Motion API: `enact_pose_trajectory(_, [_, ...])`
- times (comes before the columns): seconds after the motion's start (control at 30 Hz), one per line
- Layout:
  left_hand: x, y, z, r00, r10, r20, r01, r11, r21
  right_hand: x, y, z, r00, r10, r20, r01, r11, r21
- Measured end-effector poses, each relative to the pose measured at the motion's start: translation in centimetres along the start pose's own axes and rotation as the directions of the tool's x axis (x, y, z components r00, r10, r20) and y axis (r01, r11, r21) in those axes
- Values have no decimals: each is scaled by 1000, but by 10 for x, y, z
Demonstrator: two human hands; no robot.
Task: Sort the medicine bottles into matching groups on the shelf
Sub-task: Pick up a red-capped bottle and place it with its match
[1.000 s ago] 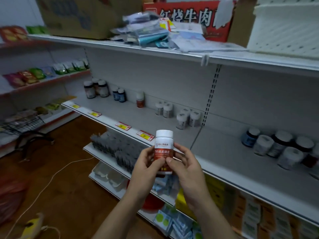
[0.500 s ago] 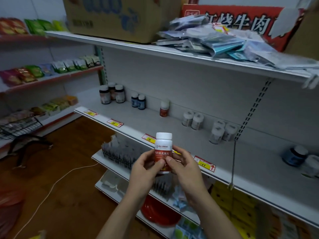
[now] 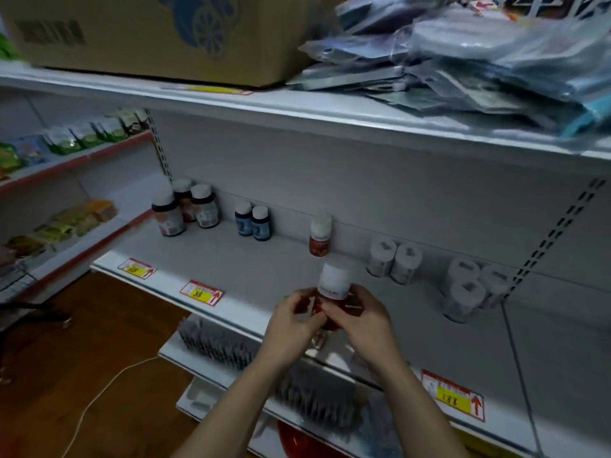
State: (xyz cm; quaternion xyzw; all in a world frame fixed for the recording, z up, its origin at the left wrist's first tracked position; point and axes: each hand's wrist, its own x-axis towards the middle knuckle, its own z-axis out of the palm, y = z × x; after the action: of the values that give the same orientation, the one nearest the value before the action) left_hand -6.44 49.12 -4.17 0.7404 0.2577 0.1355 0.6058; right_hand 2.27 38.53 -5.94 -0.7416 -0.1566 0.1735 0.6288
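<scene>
Held bottle (image 3: 334, 285): white cap, red-brown body, upright between my two hands, above the middle shelf (image 3: 258, 269) and near its front edge. The label is too blurred to read.
Left hand (image 3: 291, 322): my fingers are curled in and pinch the lower left side of the held bottle.
Right hand (image 3: 360, 320): my fingers and thumb are curled round the lower right side of the held bottle, covering much of its body.
Lone red bottle (image 3: 319, 238): same white cap and red body, standing by the back wall of the shelf, just behind the one I hold.
Blue pair (image 3: 253, 221): two small blue bottles with white caps, touching, left of the lone red bottle.
Brown trio (image 3: 185, 209): three dark bottles with pale caps, close together at the far left of the shelf.
White pair (image 3: 393, 259): two white bottles side by side, right of the lone red bottle.
White trio (image 3: 469, 289): three white bottles bunched further right.
Price tags (image 3: 201, 292): red and yellow tags along the shelf's front edge.
Top shelf: a cardboard box (image 3: 148, 31) beside a heap of plastic packets (image 3: 463, 54).
</scene>
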Motion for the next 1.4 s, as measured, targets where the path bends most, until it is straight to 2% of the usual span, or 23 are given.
enact_pose_trajectory(0.07, [32,2,-3,999,-4,43,0,996,84,30,-2,7,1000,0,-31,-3,995,-100])
enact_pose_trajectory(0.13, [58,7,-4,996,33,84,-40,996,85,55,-4,12,998,-33,-48,24,982,-189])
enact_pose_trajectory(0.27, [100,6,-5,983,-7,186,-7,997,75,91,5,24,984,-65,-163,24,970,-242])
enact_pose_trajectory(0.37, [116,0,-7,984,-64,167,59,998,33,110,13,27,971,-29,-237,-28,973,-231])
enact_pose_trajectory(0.43, [130,-8,-12,975,-80,206,77,997,19,121,19,33,953,-18,-304,-51,975,-216])
enact_pose_trajectory(0.73, [160,-19,-35,941,-100,324,126,990,-60,165,22,49,892,-41,-451,-162,901,-403])
enact_pose_trajectory(0.97, [157,-22,-57,915,-144,377,224,958,-178,163,9,69,861,32,-508,-217,926,-310])
enact_pose_trajectory(1.03, [154,-21,-64,915,-121,384,207,959,-192,144,5,76,838,59,-543,-237,935,-263])
enact_pose_trajectory(1.17, [143,-13,-69,915,-29,402,124,969,-214,90,-1,78,820,32,-571,-164,969,-183])
enact_pose_trajectory(1.23, [132,-9,-66,895,19,446,77,977,-196,56,-9,72,793,59,-606,-151,983,-101])
enact_pose_trajectory(1.3, [120,-4,-61,869,54,492,33,986,-166,23,-12,59,733,78,-676,-129,991,-26])
enact_pose_trajectory(1.4, [97,5,-45,833,89,547,-1,987,-160,-30,-14,29,648,95,-756,-152,988,-6])
